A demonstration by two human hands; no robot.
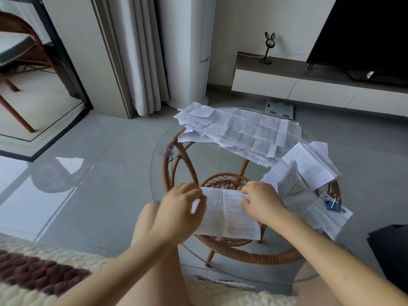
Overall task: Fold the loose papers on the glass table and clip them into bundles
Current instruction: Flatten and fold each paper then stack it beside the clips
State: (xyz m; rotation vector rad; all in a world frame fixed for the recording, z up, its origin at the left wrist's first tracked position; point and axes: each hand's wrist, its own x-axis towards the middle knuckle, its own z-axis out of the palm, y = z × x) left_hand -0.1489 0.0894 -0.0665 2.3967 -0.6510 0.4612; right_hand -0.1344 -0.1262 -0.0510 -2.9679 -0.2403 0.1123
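the round glass table on its woven brown rattan frame [217, 161] stands in front of my knees. a wide heap of loose white printed papers [242, 131] covers its far side, creased into squares, with its left corners hanging past the rim. a smaller stack of folded white printed papers [309, 164] sits at the right edge, some leaves standing half open. bare glass lies between the heap and the near side, and along the left rim. on the near side is one densely printed white sheet [227, 215], with an upright crease down its middle. my right hand [262, 202] pinches its upper right corner. my left hand [178, 208] is blurred at its left edge; i cannot tell its grip. a small blue binder clip [332, 205] rests on the papers at the right.
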